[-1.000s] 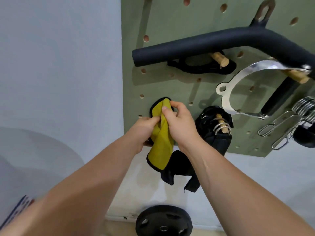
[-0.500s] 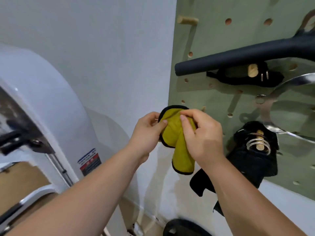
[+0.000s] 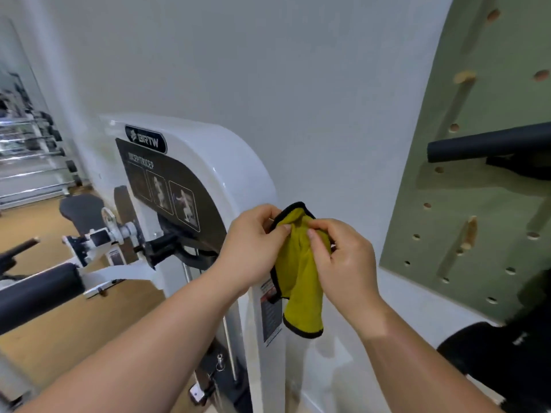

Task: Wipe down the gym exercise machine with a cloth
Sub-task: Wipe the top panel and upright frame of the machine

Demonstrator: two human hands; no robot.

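The exercise machine (image 3: 235, 174) is a tall white housing with a rounded top. It carries a black instruction panel with small figure diagrams and a logo badge, and black pads and a white arm stick out at its left. A green pegboard (image 3: 477, 228) hangs on the wall to the right. The cloth (image 3: 299, 272), yellow with black edging, hangs bunched before the machine's right edge, between both hands. The left hand (image 3: 252, 248) pinches its upper left rim; the right hand (image 3: 346, 263) pinches its top right folds.
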